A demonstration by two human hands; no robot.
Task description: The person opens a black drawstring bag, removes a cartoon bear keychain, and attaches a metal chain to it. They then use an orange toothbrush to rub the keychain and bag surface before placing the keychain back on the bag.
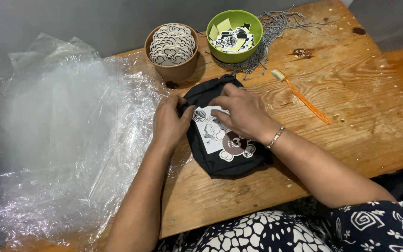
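Head view shows both hands at the centre of the frame on a black fabric pouch [227, 161] lying on the worn wooden table [350, 107]. Left hand [170, 122] pinches the pouch's left edge between thumb and fingers. Right hand [241, 112], a metal bracelet [275, 137] on its wrist, presses curled fingers on white printed cards and a brown-and-white cut-out sticker [233, 144] resting on the pouch. Above sit a brown paper cup of cloud-shaped stickers [172, 46], a green plastic bowl of printed stickers [234, 35] and a heap of grey ball chains [276, 32]. An orange toothbrush [302, 95] lies right. Clear plastic bags [57, 140] fill the left.
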